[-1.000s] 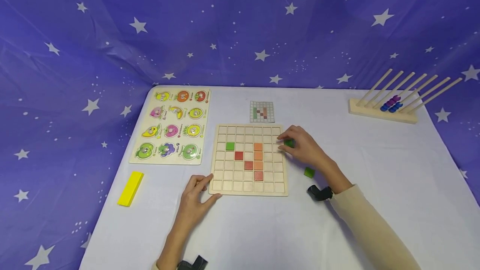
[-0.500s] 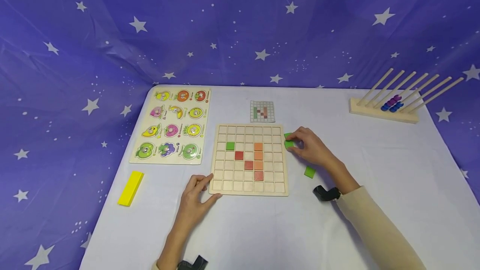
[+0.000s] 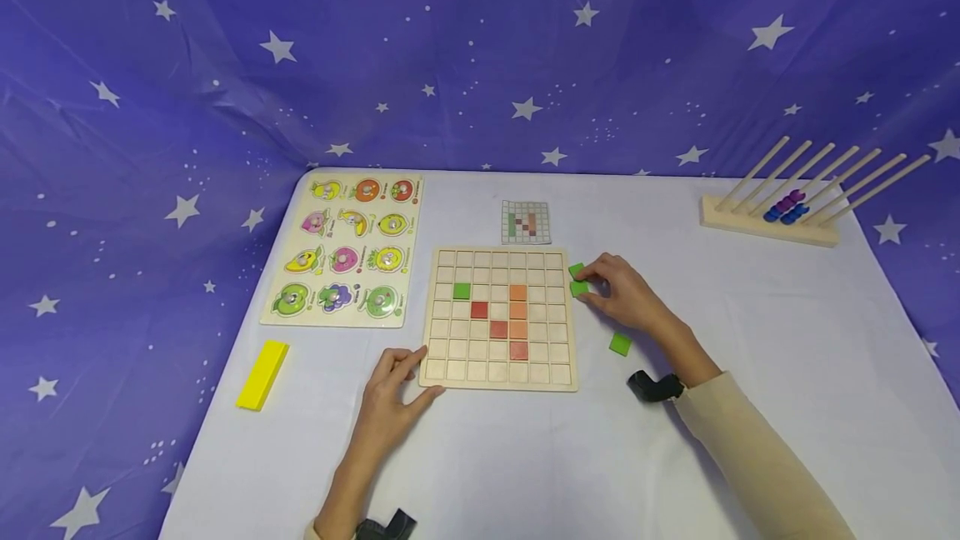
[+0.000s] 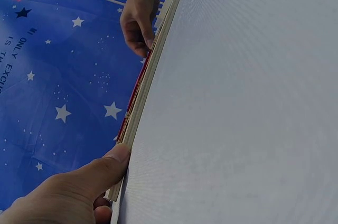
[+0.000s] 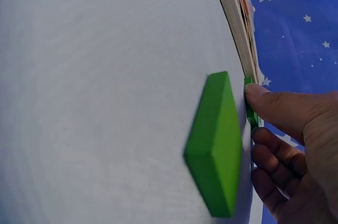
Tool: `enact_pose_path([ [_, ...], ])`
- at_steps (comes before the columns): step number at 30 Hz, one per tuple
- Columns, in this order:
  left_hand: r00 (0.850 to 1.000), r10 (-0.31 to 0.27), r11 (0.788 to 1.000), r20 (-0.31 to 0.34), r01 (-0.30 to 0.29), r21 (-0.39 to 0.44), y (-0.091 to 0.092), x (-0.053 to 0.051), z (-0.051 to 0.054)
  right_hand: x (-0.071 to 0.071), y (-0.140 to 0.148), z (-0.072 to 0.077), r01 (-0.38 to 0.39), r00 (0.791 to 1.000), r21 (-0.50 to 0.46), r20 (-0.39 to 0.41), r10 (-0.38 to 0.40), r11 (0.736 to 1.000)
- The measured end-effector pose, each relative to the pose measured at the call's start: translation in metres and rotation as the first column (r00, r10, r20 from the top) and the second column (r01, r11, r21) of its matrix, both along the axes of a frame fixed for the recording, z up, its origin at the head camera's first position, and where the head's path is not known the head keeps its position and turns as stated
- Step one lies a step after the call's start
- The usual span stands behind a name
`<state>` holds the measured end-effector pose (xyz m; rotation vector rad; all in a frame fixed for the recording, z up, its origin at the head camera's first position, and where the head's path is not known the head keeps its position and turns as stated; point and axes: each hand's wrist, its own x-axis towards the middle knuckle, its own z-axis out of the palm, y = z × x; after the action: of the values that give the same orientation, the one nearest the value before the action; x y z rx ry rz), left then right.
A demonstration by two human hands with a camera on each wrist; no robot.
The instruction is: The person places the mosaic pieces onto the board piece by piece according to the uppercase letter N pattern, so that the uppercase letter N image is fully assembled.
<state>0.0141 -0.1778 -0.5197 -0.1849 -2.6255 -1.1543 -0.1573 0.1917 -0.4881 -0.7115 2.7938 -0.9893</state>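
Note:
In the head view a square wooden grid board (image 3: 456, 370) lies on the table with one green, several red and several orange tiles set in its cells. My left hand (image 3: 387, 403) grips the board's near left corner, thumb along the near edge and fingers at the left side. Just off the right edge, my right hand (image 3: 624, 293) pinches a green tile (image 3: 577, 289) between thumb and fingers. Another green tile (image 3: 576, 271) lies right behind it, partly under the fingertips. A third loose green tile (image 3: 620, 344) lies nearer; it looms large in the right wrist view.
A small printed grid card (image 3: 526, 222) lies behind the board. To the left are a fruit knob puzzle (image 3: 352, 273) and a yellow block (image 3: 262, 375). A wooden peg stand (image 3: 765, 223) with purple and blue beads stands at the back right.
My right hand has drawn back slightly to the right from the board's edge, uncovering the two green tiles beside it. My left hand stays at the board's corner.

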Motion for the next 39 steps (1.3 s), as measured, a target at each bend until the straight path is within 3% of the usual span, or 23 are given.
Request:
enact_pose_path([
  [23, 1.0, -0.001, 1.0, -0.005, 0.001, -0.009, 0.0, 0.0, 0.0, 0.0, 0.003, -0.001, -0.03, 0.999, -0.017, -0.033, 0.029, 0.999],
  [32, 1.0, -0.003, 1.0, -0.01, 0.003, -0.01, 0.0, 0.001, 0.002, 0.002, -0.002, 0.008, -0.012, 0.998, 0.052, -0.064, 0.015, 0.999],
  [39, 1.0, -0.003, 1.0, -0.01, 0.003, -0.009, 0.0, 0.0, 0.001, 0.004, -0.007, 0.016, -0.032, 0.993, -0.029, -0.118, 0.028, 0.999],
])
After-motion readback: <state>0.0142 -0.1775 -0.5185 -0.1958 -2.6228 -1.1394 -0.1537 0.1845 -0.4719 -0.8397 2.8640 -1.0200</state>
